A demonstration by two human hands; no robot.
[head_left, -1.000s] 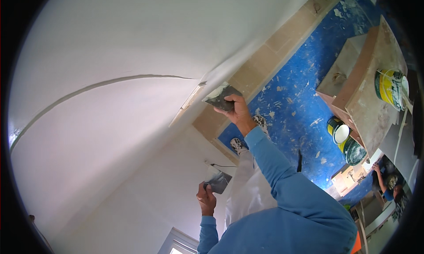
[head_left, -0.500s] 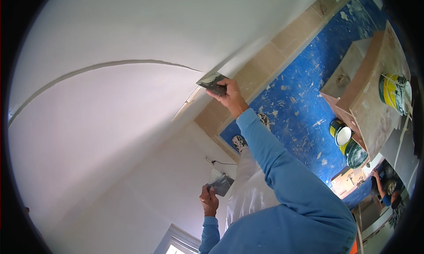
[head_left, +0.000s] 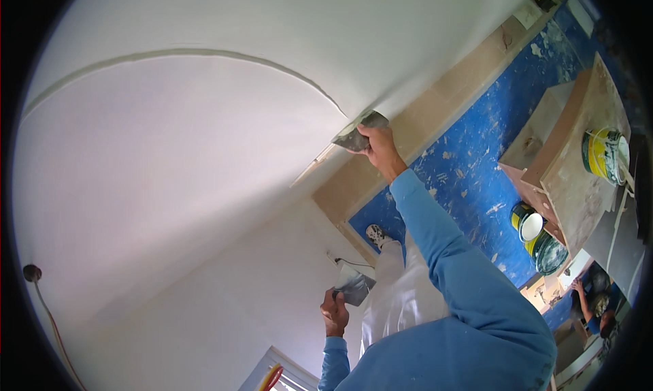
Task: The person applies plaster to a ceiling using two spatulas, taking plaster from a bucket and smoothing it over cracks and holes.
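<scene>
My right hand is closed around a wide, smeared putty knife, its thumb over the blade. The blade lies against the white wall, at the lower right end of a long curved ridge. Just below the blade, a narrow pale strip slants along the wall. Lower down, my left hand grips a second putty knife, held apart from the wall with its grey blade pointing up and right. Pale filler seems to coat part of that blade.
Blue sheeting spattered with white covers the floor beside a tan border. At right stands a wooden board structure with a yellow-green bucket; more buckets sit beside it. Another person is at the lower right.
My view has shifted, so more of the ridge shows. My right hand's knife has turned slightly and stays near the ridge's end. A dark round object with a cable has appeared at the left.
</scene>
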